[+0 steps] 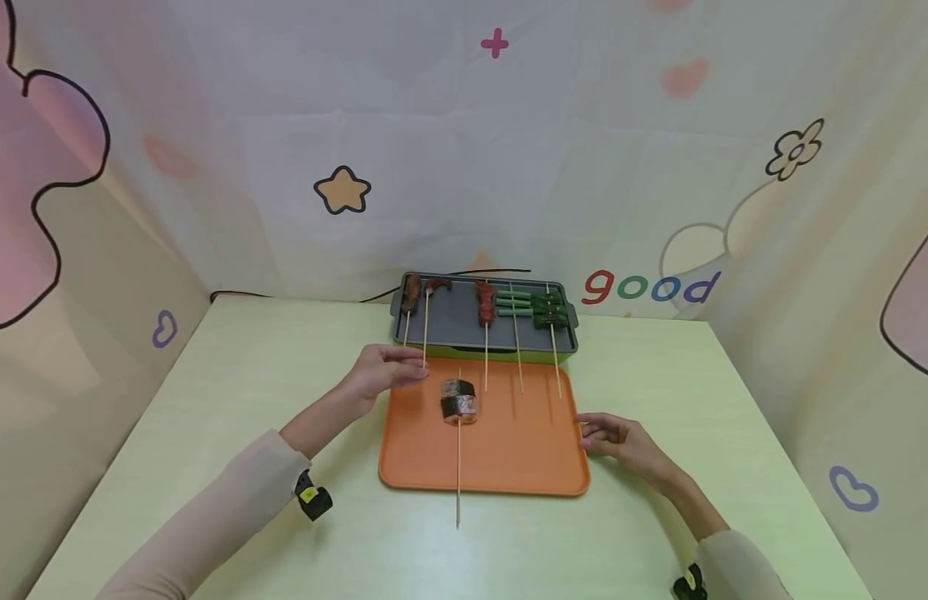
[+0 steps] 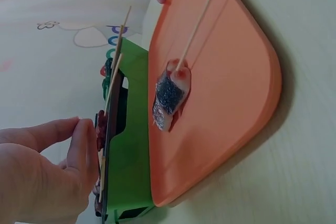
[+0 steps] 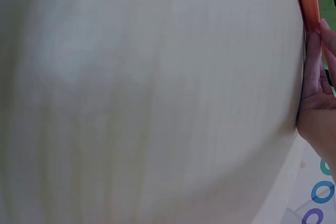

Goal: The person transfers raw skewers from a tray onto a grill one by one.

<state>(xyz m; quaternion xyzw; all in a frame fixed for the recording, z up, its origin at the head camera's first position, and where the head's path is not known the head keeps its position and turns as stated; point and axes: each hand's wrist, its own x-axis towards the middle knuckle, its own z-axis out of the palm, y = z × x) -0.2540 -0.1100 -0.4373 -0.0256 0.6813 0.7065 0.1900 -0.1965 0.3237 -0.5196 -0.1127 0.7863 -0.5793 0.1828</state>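
Note:
My left hand (image 1: 384, 372) pinches the lower end of a thin skewer (image 1: 425, 329) between thumb and fingertips. A small curved dark-red piece (image 1: 438, 285) tops that skewer, over the left part of the grill pan (image 1: 456, 312). At the front of the pan lies an orange tray (image 1: 519, 450), whose right rim my right hand (image 1: 624, 446) grips between thumb and fingers. On the tray lies a skewer of fish chunks with dark skin (image 1: 459, 402), its stick jutting past the front rim; the left wrist view shows this fish (image 2: 170, 95) closely.
Other skewers rest across the pan: a brown one (image 1: 411, 293) at far left, a red one (image 1: 485, 304) in the middle, and green ones (image 1: 549, 310) at right. Their sticks reach forward over the tray. A black cord (image 1: 381, 294) runs behind the pan, by the curtain (image 1: 433, 125).

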